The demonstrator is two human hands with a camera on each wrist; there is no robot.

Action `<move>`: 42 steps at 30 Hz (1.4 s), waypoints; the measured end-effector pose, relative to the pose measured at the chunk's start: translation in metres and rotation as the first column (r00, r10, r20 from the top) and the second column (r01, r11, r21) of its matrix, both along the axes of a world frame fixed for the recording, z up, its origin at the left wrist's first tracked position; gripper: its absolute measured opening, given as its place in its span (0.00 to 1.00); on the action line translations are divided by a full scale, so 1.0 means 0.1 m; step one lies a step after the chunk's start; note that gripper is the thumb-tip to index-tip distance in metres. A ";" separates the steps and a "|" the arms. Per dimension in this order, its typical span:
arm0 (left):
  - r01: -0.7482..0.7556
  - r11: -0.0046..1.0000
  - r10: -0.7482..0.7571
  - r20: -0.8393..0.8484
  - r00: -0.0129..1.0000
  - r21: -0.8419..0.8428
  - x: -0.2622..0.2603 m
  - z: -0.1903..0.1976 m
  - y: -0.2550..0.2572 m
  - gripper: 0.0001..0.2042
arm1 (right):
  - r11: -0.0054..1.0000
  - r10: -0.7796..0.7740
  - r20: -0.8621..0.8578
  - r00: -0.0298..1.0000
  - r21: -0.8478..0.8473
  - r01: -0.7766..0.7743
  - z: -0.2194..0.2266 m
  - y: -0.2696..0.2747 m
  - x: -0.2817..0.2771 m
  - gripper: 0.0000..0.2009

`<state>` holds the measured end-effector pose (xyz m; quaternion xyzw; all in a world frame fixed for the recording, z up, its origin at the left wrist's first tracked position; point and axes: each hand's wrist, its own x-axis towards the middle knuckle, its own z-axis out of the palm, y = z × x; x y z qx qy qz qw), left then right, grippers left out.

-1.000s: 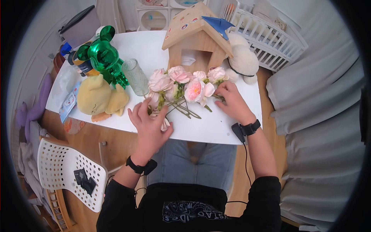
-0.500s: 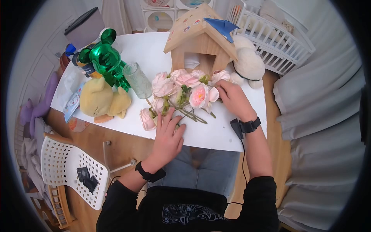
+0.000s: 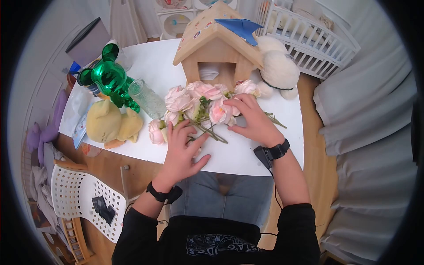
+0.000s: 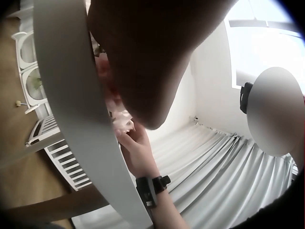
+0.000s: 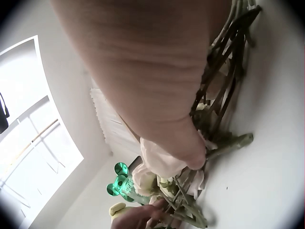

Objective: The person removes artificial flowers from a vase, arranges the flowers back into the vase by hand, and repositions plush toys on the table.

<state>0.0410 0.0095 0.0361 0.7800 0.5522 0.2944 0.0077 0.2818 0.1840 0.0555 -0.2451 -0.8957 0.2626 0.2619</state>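
Several pink artificial roses (image 3: 179,98) with green stems lie in a loose heap on the white table. My left hand (image 3: 182,148) is over the near left side of the heap, its fingers spread, fingertips at the stems and a lower rose (image 3: 156,132). From the right, my right hand (image 3: 255,120) reaches over an open-faced rose (image 3: 219,111); its fingers lie at the upper petals and the thumb is below, with a wide gap between them. In the right wrist view the thumb is beside pale petals (image 5: 159,157) and a cut stem (image 5: 233,144).
A clear ribbed glass vase (image 3: 145,99) stands left of the roses. Beyond it are a shiny green bear figure (image 3: 108,76) and a yellow plush toy (image 3: 106,120). Behind the flowers stands a wooden toy house (image 3: 191,70), with a white plush (image 3: 279,68) on its right.
My right hand has moved left from the heap's right end onto the open-faced rose, and a stem now shows to its right. My left hand has shifted right, uncovering the lower-left rose.
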 end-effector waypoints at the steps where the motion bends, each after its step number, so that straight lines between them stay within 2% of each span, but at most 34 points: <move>1: -0.046 0.998 0.045 0.038 0.998 0.039 0.01 -0.02 0.01 0.27 | 1.000 -0.004 0.000 1.000 0.001 0.004 -0.04 0.04 -0.01 0.32; 2: -0.095 0.993 0.089 0.078 0.993 0.074 0.01 -0.03 0.00 0.26 | 0.999 -0.019 -0.062 0.998 0.039 0.021 -0.11 0.07 -0.02 0.30; 3: -0.146 0.980 0.141 0.048 0.989 0.137 0.04 -0.01 0.01 0.25 | 0.996 -0.029 -0.123 0.992 0.076 0.039 -0.14 0.08 -0.04 0.28; 4: -0.146 0.980 0.141 0.047 0.989 0.137 0.08 0.02 0.04 0.25 | 0.996 -0.029 -0.124 0.992 0.075 0.039 -0.17 0.09 -0.05 0.28; 6: -0.128 0.982 0.115 0.093 0.989 0.140 0.17 0.10 0.14 0.25 | 0.993 -0.109 -0.206 0.973 -0.060 0.099 -0.20 0.07 -0.08 0.24; 7: -0.130 0.981 0.118 0.093 0.989 0.141 0.24 0.12 0.19 0.25 | 0.994 -0.106 -0.205 0.973 -0.059 0.096 -0.22 0.07 -0.09 0.24; 10: -0.157 0.975 0.150 0.054 0.987 0.158 0.36 0.09 0.33 0.24 | 0.983 -0.155 -0.288 0.945 0.052 0.177 -0.27 0.11 -0.11 0.23; 12: -0.170 0.975 0.166 0.041 0.985 0.142 0.40 -0.04 0.39 0.25 | 0.979 -0.205 -0.366 0.908 -0.083 0.188 -0.31 0.12 -0.12 0.21; 16: -0.153 0.980 0.150 0.031 0.988 0.128 0.36 -0.13 0.37 0.25 | 0.975 -0.201 -0.321 0.926 -0.154 0.158 -0.47 0.22 -0.06 0.19; 19: -0.100 0.983 0.091 0.069 0.993 0.152 0.33 -0.08 0.35 0.27 | 0.990 -0.122 -0.223 0.967 -0.098 0.102 -0.44 0.24 -0.08 0.17; 21: -0.063 0.988 0.050 0.097 0.994 0.138 0.33 -0.05 0.33 0.29 | 0.982 -0.011 -0.278 0.961 0.177 0.062 -0.38 0.20 -0.12 0.13; 22: -0.064 0.988 0.051 0.097 0.994 0.138 0.33 -0.07 0.33 0.29 | 0.982 -0.010 -0.278 0.961 0.177 0.061 -0.34 0.16 -0.10 0.13; 24: -0.053 0.988 0.040 0.093 0.995 0.144 0.31 -0.11 0.35 0.31 | 0.993 0.029 -0.042 0.999 0.115 -0.024 -0.26 0.07 -0.02 0.18; 25: -0.054 0.988 0.041 0.093 0.995 0.144 0.31 -0.12 0.35 0.31 | 0.993 0.030 -0.042 0.999 0.115 -0.025 -0.23 0.04 -0.04 0.18; 27: -0.048 0.988 0.035 0.093 0.995 0.144 0.31 -0.12 0.34 0.32 | 0.974 -0.010 -0.156 0.988 0.221 0.045 -0.21 -0.04 -0.10 0.19; 31: -0.061 0.991 0.046 0.126 0.991 0.119 0.33 -0.12 0.32 0.32 | 0.958 -0.075 -0.220 0.973 0.254 0.131 -0.29 -0.03 -0.23 0.23; 33: -0.046 0.994 0.032 0.129 0.991 0.102 0.32 -0.17 0.33 0.31 | 0.990 -0.096 -0.359 0.928 0.063 0.127 -0.40 -0.03 -0.25 0.26; 34: -0.046 0.994 0.033 0.130 0.991 0.098 0.32 -0.18 0.33 0.31 | 0.990 -0.098 -0.358 0.929 0.059 0.127 -0.47 -0.03 -0.25 0.26; 36: -0.100 0.982 0.065 0.214 0.975 0.160 0.35 -0.16 0.35 0.28 | 0.961 -0.108 -0.387 0.916 -0.276 -0.003 -0.50 -0.07 -0.25 0.24; 37: -0.102 0.982 0.066 0.215 0.974 0.159 0.34 -0.18 0.36 0.28 | 0.961 -0.108 -0.386 0.916 -0.277 -0.004 -0.45 -0.07 -0.23 0.24; 39: -0.135 0.970 0.085 0.239 0.967 0.202 0.30 -0.21 0.37 0.22 | 0.986 -0.140 -0.376 0.916 -0.136 0.095 -0.32 -0.07 -0.17 0.20; 40: -0.137 0.970 0.087 0.239 0.967 0.201 0.29 -0.21 0.36 0.22 | 0.986 -0.139 -0.376 0.916 -0.137 0.094 -0.32 -0.05 -0.14 0.20; 42: -0.217 0.937 0.165 0.200 0.966 0.273 0.29 -0.20 0.34 0.18 | 0.957 -0.178 -0.464 0.868 -0.287 0.043 -0.32 -0.01 -0.04 0.12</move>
